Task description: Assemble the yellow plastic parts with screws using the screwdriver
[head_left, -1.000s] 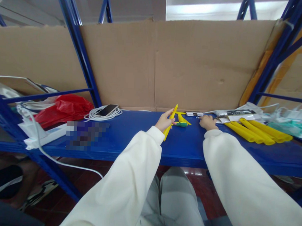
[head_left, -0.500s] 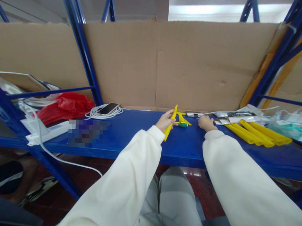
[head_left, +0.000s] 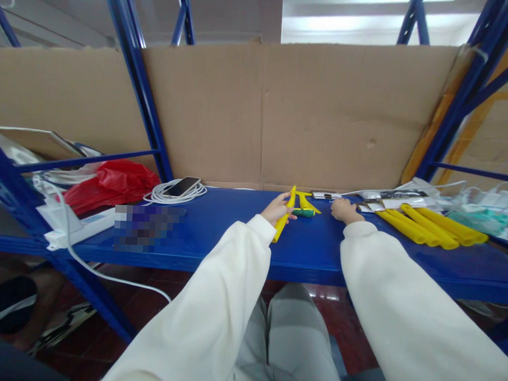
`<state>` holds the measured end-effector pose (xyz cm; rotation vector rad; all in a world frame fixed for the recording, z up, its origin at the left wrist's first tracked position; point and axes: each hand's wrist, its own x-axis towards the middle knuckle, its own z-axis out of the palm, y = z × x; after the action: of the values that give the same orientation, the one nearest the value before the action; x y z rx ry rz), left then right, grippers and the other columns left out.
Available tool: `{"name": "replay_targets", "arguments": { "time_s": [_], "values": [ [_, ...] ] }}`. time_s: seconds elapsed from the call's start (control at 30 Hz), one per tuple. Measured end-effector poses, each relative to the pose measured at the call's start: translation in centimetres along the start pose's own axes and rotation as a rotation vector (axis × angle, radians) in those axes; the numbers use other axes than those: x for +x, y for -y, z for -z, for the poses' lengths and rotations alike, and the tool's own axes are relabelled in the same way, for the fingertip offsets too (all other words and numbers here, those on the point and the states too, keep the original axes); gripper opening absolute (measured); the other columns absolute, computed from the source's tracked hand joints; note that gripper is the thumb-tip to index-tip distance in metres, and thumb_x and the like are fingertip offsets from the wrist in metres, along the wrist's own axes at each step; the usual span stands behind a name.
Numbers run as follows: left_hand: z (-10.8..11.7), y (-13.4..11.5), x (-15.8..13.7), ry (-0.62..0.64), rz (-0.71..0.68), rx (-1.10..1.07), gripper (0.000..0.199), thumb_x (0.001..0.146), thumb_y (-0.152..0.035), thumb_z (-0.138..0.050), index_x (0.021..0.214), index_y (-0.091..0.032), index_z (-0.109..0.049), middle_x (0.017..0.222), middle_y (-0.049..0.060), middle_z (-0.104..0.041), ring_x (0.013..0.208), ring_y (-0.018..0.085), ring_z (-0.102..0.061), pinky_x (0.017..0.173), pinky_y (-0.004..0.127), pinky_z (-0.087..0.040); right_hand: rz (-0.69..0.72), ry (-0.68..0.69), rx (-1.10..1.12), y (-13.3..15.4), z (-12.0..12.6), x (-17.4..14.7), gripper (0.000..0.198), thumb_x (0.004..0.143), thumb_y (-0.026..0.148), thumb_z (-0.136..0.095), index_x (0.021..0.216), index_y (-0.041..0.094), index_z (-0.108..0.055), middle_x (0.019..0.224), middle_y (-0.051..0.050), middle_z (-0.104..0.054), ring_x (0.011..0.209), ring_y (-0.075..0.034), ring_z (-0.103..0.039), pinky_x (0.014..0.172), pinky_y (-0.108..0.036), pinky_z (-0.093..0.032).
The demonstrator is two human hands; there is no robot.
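Yellow tube (head_left: pixel 283 219) dips slightly at its far tip | left hand (head_left: pixel 275 209) gripping it | right hand (head_left: pixel 344 210) curled, hold cannot be told | apparent step: right-side picking | next needs: fingertip precision, steady tube

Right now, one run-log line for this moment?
left hand: holding yellow tube | right hand: at blue shelf, grip unclear | green handle: between hands | other tubes: right of right hand

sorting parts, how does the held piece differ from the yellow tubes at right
The held yellow piece is in the left hand; the yellow tubes lie on the shelf. The held yellow piece is single and looks slimmer; the yellow tubes are grouped, thicker. Both are yellow.
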<state>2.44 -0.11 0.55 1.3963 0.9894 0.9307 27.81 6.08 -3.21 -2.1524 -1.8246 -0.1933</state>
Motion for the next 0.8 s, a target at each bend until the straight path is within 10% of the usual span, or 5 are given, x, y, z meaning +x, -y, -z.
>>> {"name": "replay_targets", "arguments": {
  "time_s": [0.13,0.5,0.8],
  "values": [
    [0.0,0.0,0.0,0.005,0.02,0.006,0.066,0.083,0.0,-0.051,0.143,-0.026,-0.041,0.129,0.013,-0.056,0.054,0.007,-0.063,0.041,0.017,-0.04,-0.005,-0.019,0.062,1.4,0.8,0.0,0.022,0.079,0.012,-0.054,0.093,0.016,-0.071,0.104,-0.019,-0.068,0.111,-0.032,-0.061,0.091,-0.048,-0.049],
    [0.0,-0.5,-0.5,0.048,0.009,-0.026,0.062,0.083,0.003,-0.048,0.14,-0.022,-0.042,0.115,0.009,-0.061,0.05,0.006,-0.061,0.04,0.017,-0.038,0.529,-0.272,0.622,7.4,1.7,-0.6,0.009,0.083,0.019,-0.052,0.077,0.021,-0.058,0.086,-0.007,-0.064,0.091,-0.023,-0.06,0.091,-0.042,-0.048],
    [0.1,-0.5,-0.4,0.106,-0.014,-0.052,0.064,0.083,0.0,-0.051,0.142,-0.024,-0.041,0.12,0.011,-0.063,0.053,0.008,-0.063,0.04,0.016,-0.038,0.577,-0.264,0.634,7.8,1.8,-1.3,0.009,0.083,0.022,-0.054,0.074,0.022,-0.054,0.086,-0.006,-0.06,0.092,-0.024,-0.057,0.093,-0.044,-0.044]
  ]
}}
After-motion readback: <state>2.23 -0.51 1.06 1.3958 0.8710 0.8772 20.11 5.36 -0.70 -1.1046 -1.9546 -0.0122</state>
